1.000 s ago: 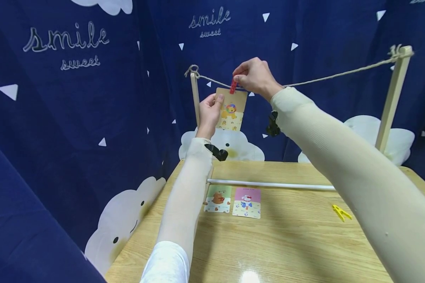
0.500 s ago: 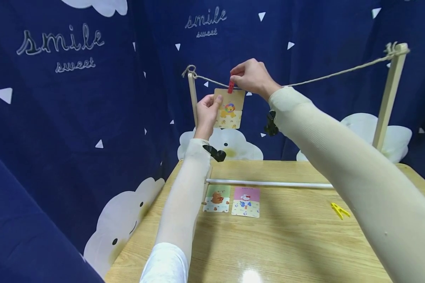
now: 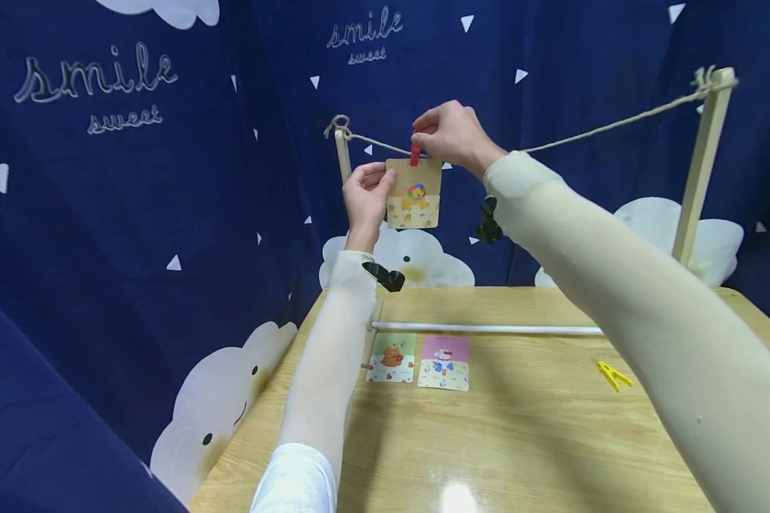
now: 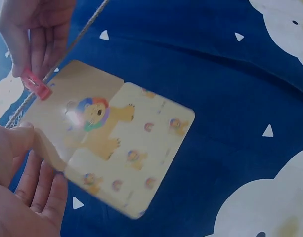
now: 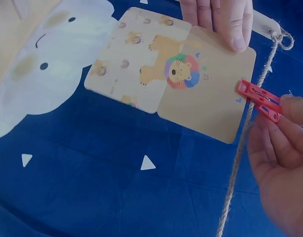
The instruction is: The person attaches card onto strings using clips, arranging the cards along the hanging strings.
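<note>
At the rope (image 5: 235, 168), my right hand (image 3: 454, 135) pinches the handles of a red clothespin (image 5: 260, 100) between thumb and fingers. The clothespin straddles the rope, with its tip over the top edge of a lion picture card (image 3: 413, 196). The card is tan above and cream below, and stands nearly upright just under the rope. My left hand (image 3: 366, 199) holds the card's left edge, thumb in front and fingers behind, as the right wrist view shows. On the table lie a bear card (image 3: 391, 358) and a pink-topped card (image 3: 444, 363) with a white animal.
A yellow clothespin (image 3: 614, 375) lies at the right of the wooden table (image 3: 488, 434). A white rod (image 3: 488, 328) crosses behind the cards. Wooden posts, left (image 3: 343, 153) and right (image 3: 702, 171), carry the rope before a blue curtain (image 3: 282, 171).
The view has shifted slightly, so most things sit a little further left. My left fingers have spread a little at the card's edge, and the card hangs straighter. The right hand keeps its pinch.
</note>
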